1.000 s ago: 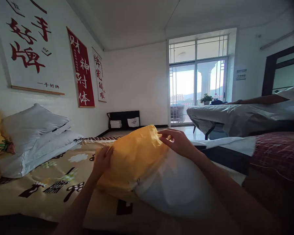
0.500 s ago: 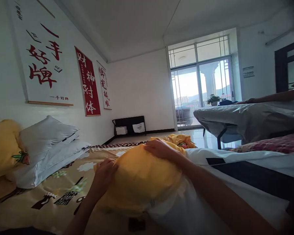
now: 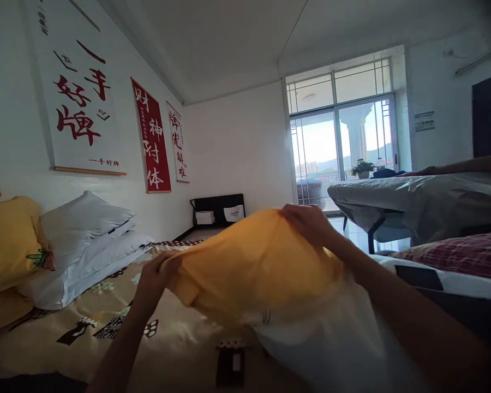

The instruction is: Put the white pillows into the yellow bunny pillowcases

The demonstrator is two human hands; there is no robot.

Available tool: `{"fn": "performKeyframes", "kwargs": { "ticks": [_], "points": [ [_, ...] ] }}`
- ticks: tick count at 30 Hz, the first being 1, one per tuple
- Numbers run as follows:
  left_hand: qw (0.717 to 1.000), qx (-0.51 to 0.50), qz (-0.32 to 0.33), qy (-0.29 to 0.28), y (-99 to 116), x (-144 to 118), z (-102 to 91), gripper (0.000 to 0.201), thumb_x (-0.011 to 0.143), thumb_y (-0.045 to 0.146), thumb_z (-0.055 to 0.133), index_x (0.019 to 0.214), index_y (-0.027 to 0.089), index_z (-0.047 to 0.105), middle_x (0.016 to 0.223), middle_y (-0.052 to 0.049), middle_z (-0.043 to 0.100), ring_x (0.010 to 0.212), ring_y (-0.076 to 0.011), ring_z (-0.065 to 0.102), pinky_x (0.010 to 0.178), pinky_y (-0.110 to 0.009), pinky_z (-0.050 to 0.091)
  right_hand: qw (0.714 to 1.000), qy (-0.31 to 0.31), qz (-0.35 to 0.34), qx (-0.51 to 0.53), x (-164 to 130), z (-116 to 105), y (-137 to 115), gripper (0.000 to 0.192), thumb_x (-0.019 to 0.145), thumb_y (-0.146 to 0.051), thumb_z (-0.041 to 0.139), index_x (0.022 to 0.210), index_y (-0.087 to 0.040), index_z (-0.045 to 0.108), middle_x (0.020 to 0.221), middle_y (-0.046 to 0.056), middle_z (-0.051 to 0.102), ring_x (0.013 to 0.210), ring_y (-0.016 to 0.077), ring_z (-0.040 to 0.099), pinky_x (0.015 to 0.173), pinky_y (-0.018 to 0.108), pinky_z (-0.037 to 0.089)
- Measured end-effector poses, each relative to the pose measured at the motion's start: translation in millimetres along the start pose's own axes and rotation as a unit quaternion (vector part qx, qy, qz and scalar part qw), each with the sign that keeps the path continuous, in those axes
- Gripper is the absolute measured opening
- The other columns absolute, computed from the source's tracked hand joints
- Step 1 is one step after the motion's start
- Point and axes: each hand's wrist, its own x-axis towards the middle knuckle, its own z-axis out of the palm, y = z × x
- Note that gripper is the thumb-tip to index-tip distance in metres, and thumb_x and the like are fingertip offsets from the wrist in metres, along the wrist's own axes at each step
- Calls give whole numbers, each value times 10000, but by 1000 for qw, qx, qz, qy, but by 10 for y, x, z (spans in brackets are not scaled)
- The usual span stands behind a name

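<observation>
A yellow pillowcase (image 3: 249, 267) covers the far end of a white pillow (image 3: 331, 349), which I hold lifted over the bed. My left hand (image 3: 155, 275) pinches the left edge of the yellow pillowcase. My right hand (image 3: 306, 225) grips the fabric at the top right corner. The white pillow sticks out of the case toward me, partly under my right forearm.
The bed has a yellow patterned sheet (image 3: 77, 333). Two white pillows (image 3: 82, 240) and a yellow pillow (image 3: 8, 240) lie stacked at the left by the wall. Another bed (image 3: 417, 204) stands at the right, with a person's arm (image 3: 470, 164) on it. Glass doors (image 3: 343, 147) are at the back.
Both hands have raised the pillow off the bed and pulled the yellow case further over it. My right hand moved up and to the right.
</observation>
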Motion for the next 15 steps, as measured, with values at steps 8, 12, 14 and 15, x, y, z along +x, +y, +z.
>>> {"fn": "performKeyframes", "kwargs": {
  "ticks": [8, 12, 14, 15],
  "points": [
    [993, 52, 97, 46, 507, 188, 346, 264, 751, 436, 587, 764, 181, 655, 753, -5, 642, 735, -153, 558, 704, -242, 434, 995, -32, 44, -78, -49, 46, 95, 269, 876, -246, 408, 807, -216, 666, 734, 31, 670, 621, 150, 538, 554, 245, 263],
    [993, 45, 96, 51, 451, 172, 354, 254, 759, 426, 587, 795, 187, 663, 773, -9, 649, 753, -158, 569, 718, -249, 440, 993, -42, 68, -82, -113, 78, 272, 264, 865, -303, 450, 738, -217, 665, 693, 27, 664, 614, 157, 543, 549, 242, 283],
    [992, 51, 113, 36, 426, 167, 353, 255, 758, 434, 598, 786, 191, 669, 792, -14, 652, 776, -163, 571, 745, -257, 439, 991, -19, 90, -95, -155, 86, 316, 308, 889, -295, 407, 751, -210, 670, 721, 47, 672, 635, 169, 553, 560, 251, 290],
    [991, 50, 116, 32, 419, 168, 360, 263, 764, 442, 594, 795, 193, 673, 801, -17, 652, 782, -165, 570, 747, -260, 438, 990, -8, 99, -101, -175, 92, 326, 320, 894, -284, 393, 758, -206, 672, 729, 57, 674, 640, 173, 555, 562, 255, 291]
  ]
}}
